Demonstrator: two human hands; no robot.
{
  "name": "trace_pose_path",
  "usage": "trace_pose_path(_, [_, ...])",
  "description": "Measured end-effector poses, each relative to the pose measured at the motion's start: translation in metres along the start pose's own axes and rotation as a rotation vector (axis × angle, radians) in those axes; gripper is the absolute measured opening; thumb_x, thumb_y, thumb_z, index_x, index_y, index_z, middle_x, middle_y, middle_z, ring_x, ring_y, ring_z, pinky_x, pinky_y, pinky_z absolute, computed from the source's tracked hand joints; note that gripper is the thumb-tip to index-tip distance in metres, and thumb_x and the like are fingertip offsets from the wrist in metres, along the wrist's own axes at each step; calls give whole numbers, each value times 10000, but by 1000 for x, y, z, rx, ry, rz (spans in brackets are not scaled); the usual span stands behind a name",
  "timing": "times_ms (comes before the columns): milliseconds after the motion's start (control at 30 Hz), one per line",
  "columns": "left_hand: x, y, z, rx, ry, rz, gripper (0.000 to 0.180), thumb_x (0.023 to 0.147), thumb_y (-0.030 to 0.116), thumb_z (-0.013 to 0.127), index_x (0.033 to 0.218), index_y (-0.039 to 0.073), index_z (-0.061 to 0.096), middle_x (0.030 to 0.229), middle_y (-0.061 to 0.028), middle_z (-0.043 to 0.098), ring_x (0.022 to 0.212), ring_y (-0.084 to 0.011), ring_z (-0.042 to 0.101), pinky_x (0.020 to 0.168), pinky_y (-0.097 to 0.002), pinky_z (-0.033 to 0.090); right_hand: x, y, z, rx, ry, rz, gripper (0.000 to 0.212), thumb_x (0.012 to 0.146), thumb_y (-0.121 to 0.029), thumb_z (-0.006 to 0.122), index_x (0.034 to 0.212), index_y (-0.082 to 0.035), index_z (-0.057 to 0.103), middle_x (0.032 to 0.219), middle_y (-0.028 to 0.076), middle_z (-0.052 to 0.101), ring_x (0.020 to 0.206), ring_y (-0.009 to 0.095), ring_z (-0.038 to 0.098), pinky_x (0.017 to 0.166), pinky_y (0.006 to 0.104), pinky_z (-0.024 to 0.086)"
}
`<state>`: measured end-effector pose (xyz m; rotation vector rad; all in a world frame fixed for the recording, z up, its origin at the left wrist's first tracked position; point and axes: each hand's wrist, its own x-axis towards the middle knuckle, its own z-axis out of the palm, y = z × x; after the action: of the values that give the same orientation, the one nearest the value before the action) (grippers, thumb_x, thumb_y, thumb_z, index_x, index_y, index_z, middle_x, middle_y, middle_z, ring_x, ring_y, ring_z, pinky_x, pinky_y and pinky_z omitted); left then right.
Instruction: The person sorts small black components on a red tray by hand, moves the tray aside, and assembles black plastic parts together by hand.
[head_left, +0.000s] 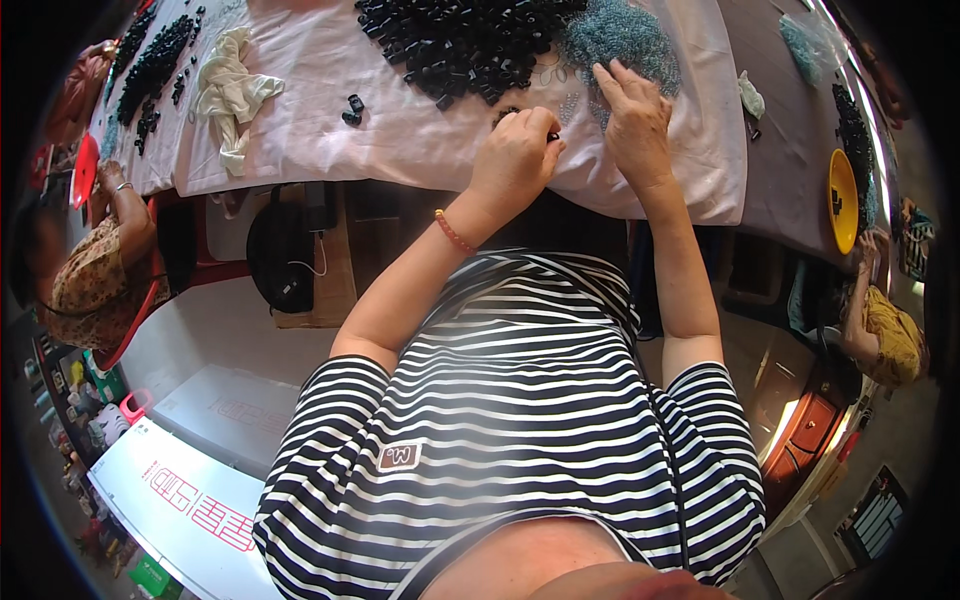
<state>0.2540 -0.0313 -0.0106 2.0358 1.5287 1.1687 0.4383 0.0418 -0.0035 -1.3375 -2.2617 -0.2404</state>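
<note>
My left hand [513, 152] is closed in a pinch over the near part of the table, and a small black piece [553, 136] shows at its fingertips. Something dark and small shows behind the knuckles; what it is I cannot make out. My right hand [637, 125] has its fingers stretched out over the near edge of a heap of tiny blue-grey clear pieces [625, 45]. A large heap of short black tube-like pieces [460, 40] lies beyond my left hand. Two loose black pieces [353, 110] sit to the left of it.
A pink cloth [300, 150] covers the table, with a crumpled cream cloth [232, 90] on its left. One person [100, 260] sits at far left near a red dish [84, 172]. Another person [885, 325] sits at right by a yellow dish [842, 200].
</note>
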Motion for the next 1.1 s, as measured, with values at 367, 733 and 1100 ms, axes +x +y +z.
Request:
trace_pose_path(367, [-5, -4, 2, 11, -10, 54, 214, 806, 99, 729, 968, 81, 590, 956, -95, 619, 897, -306, 589, 782, -403, 493, -18, -7, -13, 175, -2, 13, 409, 819, -25, 574, 1198, -105, 704, 1262, 83, 668, 1181, 256, 584, 1009, 401, 364])
trace_pose_path(733, [-8, -4, 3, 21, 23, 68, 212, 807, 100, 729, 967, 87, 590, 935, -89, 616, 895, -307, 584, 787, -407, 488, -19, -7, -9, 227, -7, 21, 416, 807, 33, 595, 1173, -120, 720, 1207, 38, 689, 1113, 217, 620, 1000, 362, 358])
trace_pose_path(1100, [-9, -6, 3, 33, 37, 92, 216, 805, 104, 734, 968, 91, 592, 922, -75, 611, 878, -291, 577, 776, -397, 484, -21, -3, -10, 207, -1, -39, 435, 790, -20, 579, 1192, -128, 705, 1213, 55, 673, 1150, 236, 576, 987, 391, 353])
